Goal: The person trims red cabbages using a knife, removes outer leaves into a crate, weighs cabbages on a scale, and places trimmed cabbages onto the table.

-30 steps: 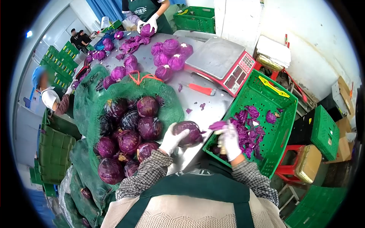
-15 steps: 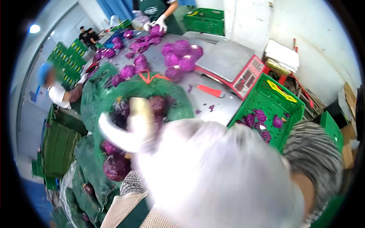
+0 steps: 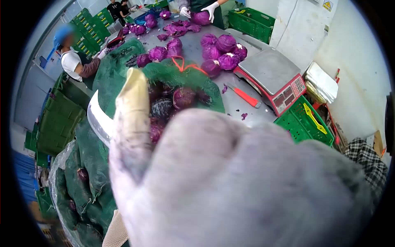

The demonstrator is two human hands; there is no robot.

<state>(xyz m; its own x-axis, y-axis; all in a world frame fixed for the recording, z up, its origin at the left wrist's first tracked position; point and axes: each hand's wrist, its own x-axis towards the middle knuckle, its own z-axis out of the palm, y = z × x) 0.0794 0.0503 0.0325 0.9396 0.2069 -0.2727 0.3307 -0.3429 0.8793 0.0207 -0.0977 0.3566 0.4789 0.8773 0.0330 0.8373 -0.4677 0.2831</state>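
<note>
My right hand [image 3: 230, 177], in a stained white glove, fills the lower middle very near the camera. Its fingers are curled round a knife, whose curved pale blade [image 3: 98, 117] sticks out at the left beside the thumb; the handle is hidden in the fist. Out of sight is my left hand. Behind the glove, dark red cabbages [image 3: 184, 98] lie in an open green net bag [image 3: 205, 88] with a red tie. Peeled purple cabbages [image 3: 226, 43] are grouped farther back on the metal table [image 3: 189, 49].
An orange-handled knife [image 3: 246, 98] lies near a red scale [image 3: 269, 72]. A green crate [image 3: 302, 123] at the right is partly covered by my hand. Co-workers stand left [image 3: 76, 61] and across the table, one holding a cabbage [image 3: 200, 17]. Filled net bags [image 3: 76, 181] are lower left.
My right hand has risen from the crate to close before the camera, hiding much of the scene. My left hand and its cabbage have gone from view. The view has shifted, moving the table rightward.
</note>
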